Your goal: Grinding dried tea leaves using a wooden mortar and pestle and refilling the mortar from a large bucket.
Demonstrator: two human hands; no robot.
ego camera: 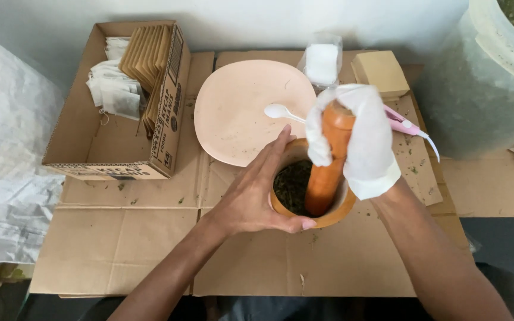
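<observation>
Because the pestle presses down, the mortar needs bracing:
Left hand [251, 199]: bare, cupped around the wooden mortar [334, 217] from nine o'clock, steadying it.
Right hand [358, 139]: white-gloved, fist closed on the upright pestle [327, 163].
Mortar: on flattened cardboard [150, 249], dark green herbs [291, 185] inside.
Plate [239, 113]: pink, at eleven o'clock, white spoon [281, 112] within reach.

- Mortar [335, 215]: a round orange-brown wooden bowl, upright on flattened cardboard [150, 238], just in front of a pale pink plate. Dark green crushed leaf [291, 185] lies inside it, on the left side of the hollow.
- Pestle [328, 160]: a thick orange wooden club, nearly upright with a slight tilt, its lower end down in the mortar against the leaf, its top end sticking out above the rim.
</observation>
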